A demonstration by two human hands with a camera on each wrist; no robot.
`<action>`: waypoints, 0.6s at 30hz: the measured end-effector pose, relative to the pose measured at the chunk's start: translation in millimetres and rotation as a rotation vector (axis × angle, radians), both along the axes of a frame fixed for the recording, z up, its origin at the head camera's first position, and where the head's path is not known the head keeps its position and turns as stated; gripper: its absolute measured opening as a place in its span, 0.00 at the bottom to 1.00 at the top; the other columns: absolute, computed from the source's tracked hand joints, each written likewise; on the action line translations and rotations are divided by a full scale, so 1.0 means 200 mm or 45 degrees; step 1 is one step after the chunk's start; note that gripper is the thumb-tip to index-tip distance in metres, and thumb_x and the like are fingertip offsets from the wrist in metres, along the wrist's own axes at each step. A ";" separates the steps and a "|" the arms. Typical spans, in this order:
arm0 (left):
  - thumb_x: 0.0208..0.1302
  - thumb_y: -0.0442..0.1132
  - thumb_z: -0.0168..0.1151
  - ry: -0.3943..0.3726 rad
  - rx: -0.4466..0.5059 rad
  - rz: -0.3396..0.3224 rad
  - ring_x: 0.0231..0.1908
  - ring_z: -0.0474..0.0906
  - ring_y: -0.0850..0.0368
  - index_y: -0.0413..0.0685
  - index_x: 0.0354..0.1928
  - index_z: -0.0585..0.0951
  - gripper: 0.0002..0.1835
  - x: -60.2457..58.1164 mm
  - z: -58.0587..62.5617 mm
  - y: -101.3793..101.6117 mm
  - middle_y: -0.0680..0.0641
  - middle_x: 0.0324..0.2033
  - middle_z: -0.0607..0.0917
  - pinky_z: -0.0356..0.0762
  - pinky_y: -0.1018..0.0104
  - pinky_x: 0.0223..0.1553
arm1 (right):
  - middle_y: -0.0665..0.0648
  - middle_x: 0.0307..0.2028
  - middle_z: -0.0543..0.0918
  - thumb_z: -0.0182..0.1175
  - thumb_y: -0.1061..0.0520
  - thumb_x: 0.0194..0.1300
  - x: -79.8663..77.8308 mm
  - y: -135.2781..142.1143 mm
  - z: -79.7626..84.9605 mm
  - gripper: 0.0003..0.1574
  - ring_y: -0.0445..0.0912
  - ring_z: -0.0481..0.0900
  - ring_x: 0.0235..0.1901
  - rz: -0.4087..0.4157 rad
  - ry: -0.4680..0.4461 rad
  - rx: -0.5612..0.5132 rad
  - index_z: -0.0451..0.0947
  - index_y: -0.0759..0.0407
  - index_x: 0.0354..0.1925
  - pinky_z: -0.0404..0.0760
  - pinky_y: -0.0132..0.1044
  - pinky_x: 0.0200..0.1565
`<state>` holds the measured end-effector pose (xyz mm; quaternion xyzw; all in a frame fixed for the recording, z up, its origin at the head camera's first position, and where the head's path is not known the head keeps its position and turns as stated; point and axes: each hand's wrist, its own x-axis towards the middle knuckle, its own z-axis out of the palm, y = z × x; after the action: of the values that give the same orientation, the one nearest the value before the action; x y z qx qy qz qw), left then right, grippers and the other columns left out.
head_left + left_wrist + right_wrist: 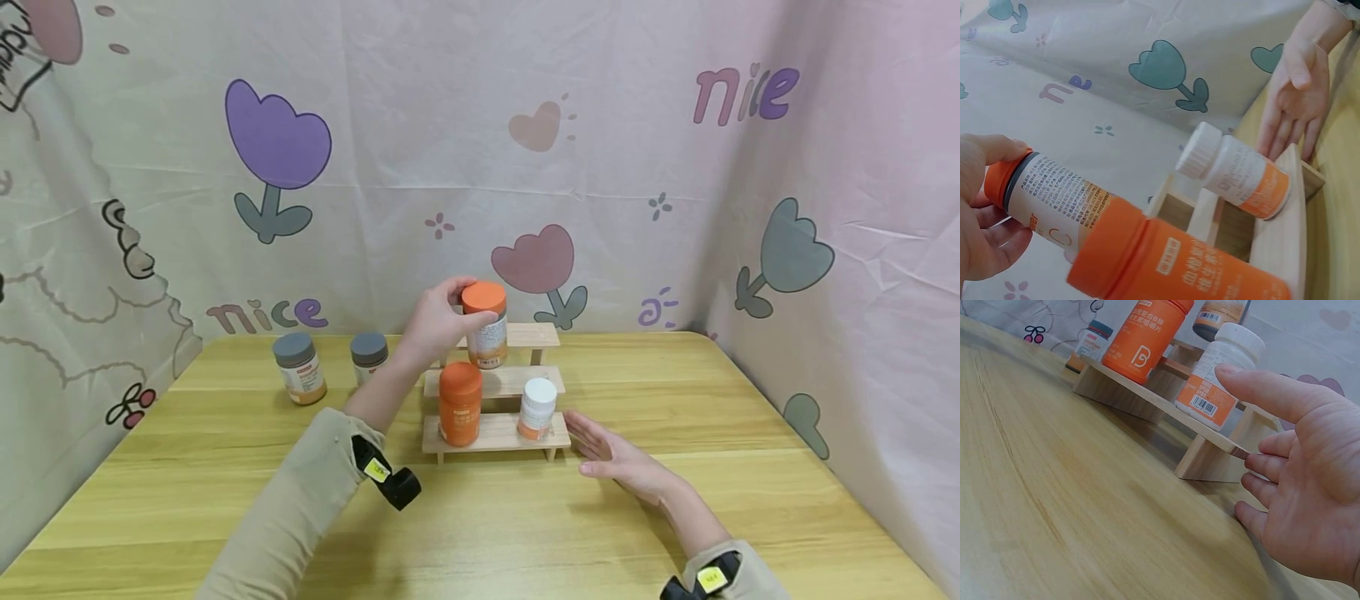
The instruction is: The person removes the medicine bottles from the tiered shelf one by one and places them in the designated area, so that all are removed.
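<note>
My left hand (442, 321) grips a supplement bottle (489, 340) by its orange lid, thumb and fingers on either side. In the head view this bottle overlaps the upper steps of a three-step wooden rack (495, 433). On the lowest step stand an orange bottle (460, 407) at the left and a small white bottle (537, 408) with an orange-and-white label at the right. Beside the rack's right end, my right hand (618, 462) has its fingers extended, the fingertips right at the edge of the lowest step (1229, 445). Nothing is in its palm.
Two grey-lidded jars stand on the table to the left of the rack: one farther left (302, 371), the other (369, 357) partly behind my left forearm. A printed curtain (390, 108) hangs behind the wooden table (480, 525) and along its sides.
</note>
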<state>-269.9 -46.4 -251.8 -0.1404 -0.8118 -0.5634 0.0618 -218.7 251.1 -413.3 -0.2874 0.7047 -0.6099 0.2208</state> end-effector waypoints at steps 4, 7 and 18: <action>0.54 0.38 0.68 0.022 0.032 0.004 0.48 0.72 0.50 0.41 0.60 0.70 0.30 0.01 0.04 -0.03 0.45 0.50 0.77 0.73 0.58 0.50 | 0.70 0.70 0.33 0.51 0.65 0.65 0.00 0.00 0.00 0.49 0.63 0.34 0.68 -0.002 0.000 0.004 0.30 0.71 0.70 0.42 0.52 0.64; 0.55 0.38 0.67 0.034 0.036 0.022 0.48 0.72 0.49 0.41 0.60 0.70 0.30 0.02 0.06 -0.06 0.45 0.50 0.77 0.72 0.57 0.51 | 0.70 0.70 0.33 0.51 0.65 0.65 0.00 0.00 0.00 0.49 0.63 0.34 0.68 -0.004 0.001 0.008 0.30 0.70 0.70 0.42 0.53 0.64; 0.55 0.40 0.67 0.047 0.030 0.121 0.53 0.71 0.50 0.42 0.62 0.69 0.32 0.04 0.11 -0.22 0.44 0.55 0.76 0.70 0.56 0.55 | 0.69 0.69 0.32 0.52 0.65 0.65 0.00 0.01 0.00 0.50 0.63 0.32 0.68 0.011 -0.001 0.008 0.29 0.70 0.70 0.40 0.52 0.64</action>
<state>-262.4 -90.1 -229.8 -0.1115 -0.8095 -0.5667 0.1051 -219.1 252.5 -414.0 -0.2897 0.7053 -0.6068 0.2246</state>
